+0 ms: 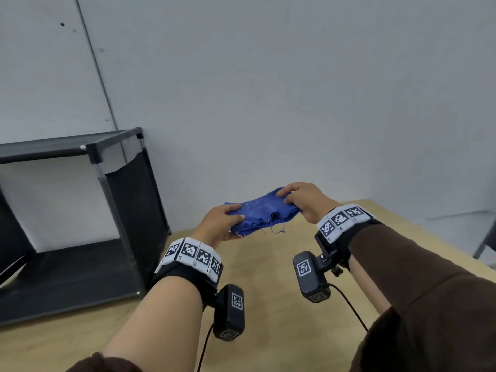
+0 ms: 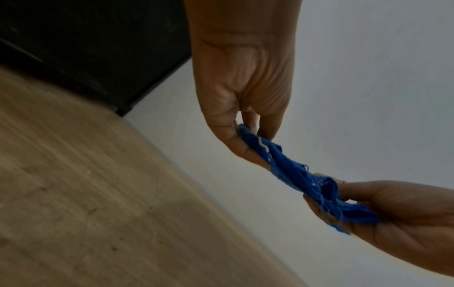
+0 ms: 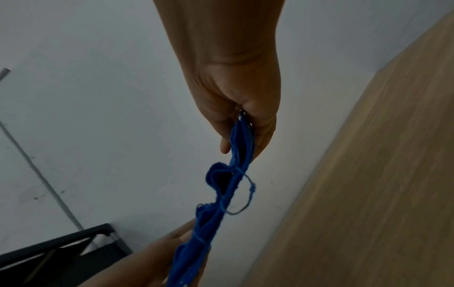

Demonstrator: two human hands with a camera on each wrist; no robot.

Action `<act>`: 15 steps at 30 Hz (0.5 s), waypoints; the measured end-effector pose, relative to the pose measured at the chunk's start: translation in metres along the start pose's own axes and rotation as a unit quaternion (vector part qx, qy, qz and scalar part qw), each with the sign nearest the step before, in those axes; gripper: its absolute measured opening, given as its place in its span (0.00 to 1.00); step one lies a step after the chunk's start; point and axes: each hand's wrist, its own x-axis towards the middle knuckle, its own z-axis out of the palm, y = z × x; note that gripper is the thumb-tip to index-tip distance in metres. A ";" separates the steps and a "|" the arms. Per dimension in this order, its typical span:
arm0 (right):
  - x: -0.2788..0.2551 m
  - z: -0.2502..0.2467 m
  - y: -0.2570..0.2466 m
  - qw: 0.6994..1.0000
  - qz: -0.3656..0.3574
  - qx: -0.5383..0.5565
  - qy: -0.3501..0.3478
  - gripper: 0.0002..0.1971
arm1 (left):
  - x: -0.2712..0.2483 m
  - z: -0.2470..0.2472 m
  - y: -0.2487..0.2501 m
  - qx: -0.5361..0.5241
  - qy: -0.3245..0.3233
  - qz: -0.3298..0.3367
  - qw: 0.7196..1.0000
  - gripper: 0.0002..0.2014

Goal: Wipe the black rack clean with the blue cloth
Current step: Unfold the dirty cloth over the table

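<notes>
The blue cloth [image 1: 261, 212] is stretched in the air between both hands, above the wooden table, with frayed threads hanging from its near edge. My left hand [image 1: 222, 224] pinches its left end between thumb and fingers, and my right hand [image 1: 300, 200] grips its right end. In the left wrist view the blue cloth [image 2: 294, 170] runs from my left hand [image 2: 245, 139] down to my right hand [image 2: 356, 205]. In the right wrist view the blue cloth [image 3: 228, 186] hangs folded from my right hand [image 3: 243, 132]. The black rack [image 1: 88, 210] stands to the left against the wall, apart from both hands.
The wooden table [image 1: 281, 304] meets a grey wall [image 1: 268, 89] just behind the hands. The rack has a top shelf [image 1: 67, 146] and a lower shelf [image 1: 67, 272], with a black fabric side panel [image 1: 134, 210] facing the hands. The table's right edge [image 1: 429, 232] is near my right forearm.
</notes>
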 end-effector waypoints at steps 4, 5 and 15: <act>0.034 0.003 0.016 1.000 0.012 -0.018 0.018 0.15 | 0.033 0.005 -0.024 -0.027 -0.017 -0.007 0.999 0.27; 0.040 0.005 0.020 0.999 0.011 -0.025 0.017 0.15 | 0.042 0.006 -0.031 -0.034 -0.020 -0.008 0.999 0.27; 0.107 0.019 0.072 0.997 0.035 -0.066 -0.011 0.18 | 0.107 0.011 -0.067 -0.003 0.001 -0.049 0.999 0.30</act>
